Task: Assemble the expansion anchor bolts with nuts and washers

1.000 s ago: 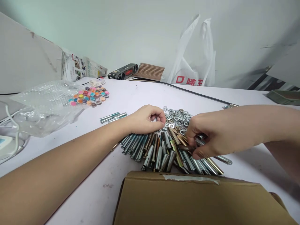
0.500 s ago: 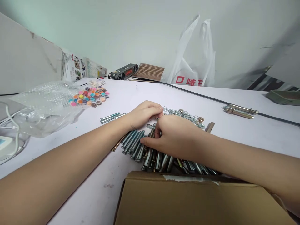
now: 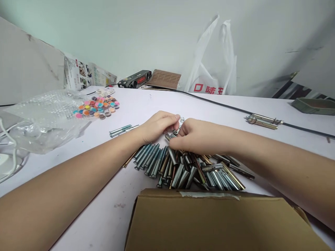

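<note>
My left hand [image 3: 157,126] and my right hand [image 3: 193,136] meet above a heap of metal expansion bolts [image 3: 188,167] on the white table [image 3: 157,101]. The left fingers pinch a small washer or nut [image 3: 180,120] at their tips. My right hand is closed on a bolt [image 3: 171,136] whose end shows between the two hands. Behind my right forearm lies the pile of nuts and washers, now almost hidden. Two finished-looking bolts [image 3: 123,129] lie apart to the left of my left wrist.
A cardboard box [image 3: 209,223] fills the near edge. Bubble wrap [image 3: 44,115] and coloured round discs [image 3: 96,107] lie at the left. A black cable [image 3: 235,108], two brass-coloured anchors [image 3: 261,121], a white plastic bag [image 3: 211,62] and a green tray [image 3: 314,105] sit further back.
My right hand left the right side of the heap, swept left across it with a bolt, and now meets my left hand. The left hand barely moved.
</note>
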A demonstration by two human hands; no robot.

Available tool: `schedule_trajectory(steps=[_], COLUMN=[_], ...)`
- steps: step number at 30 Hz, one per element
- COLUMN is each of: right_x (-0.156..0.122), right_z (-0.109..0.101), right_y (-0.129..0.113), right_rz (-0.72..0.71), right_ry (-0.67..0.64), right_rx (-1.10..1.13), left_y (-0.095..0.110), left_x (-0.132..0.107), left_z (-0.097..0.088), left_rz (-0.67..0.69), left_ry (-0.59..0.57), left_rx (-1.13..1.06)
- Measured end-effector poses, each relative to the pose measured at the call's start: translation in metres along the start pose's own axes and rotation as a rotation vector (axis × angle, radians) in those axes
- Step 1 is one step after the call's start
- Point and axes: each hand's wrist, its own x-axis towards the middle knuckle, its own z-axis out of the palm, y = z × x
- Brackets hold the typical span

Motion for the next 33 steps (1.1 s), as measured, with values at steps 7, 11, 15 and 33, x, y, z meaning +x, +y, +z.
schedule_trajectory(steps=[7,11,15,33], right_x=[0.006,0.009,0.01,-0.003], right_z=[0.009,0.016,0.015,-0.024], right_y=[0.023,0.024,0.025,0.028], right_rz=[-0.126,-0.173,-0.169,0.015], right_ry=[0.219,0.326,0.368,-0.09], right_rx=[0.306,0.315,0.273,-0.444], left_y=[-0.002,0.0,-0.001,-0.001], left_x=[0.0,-0.001,0.001,0.006], left_z=[0.0,-0.001,-0.004,-0.001], left_rz=[0.007,-0.016,-0.021,-0.099], left_ry=[0.074,0.09,0.122,0.125], left_rx=[-0.118,-0.22,-0.28,-0.464])
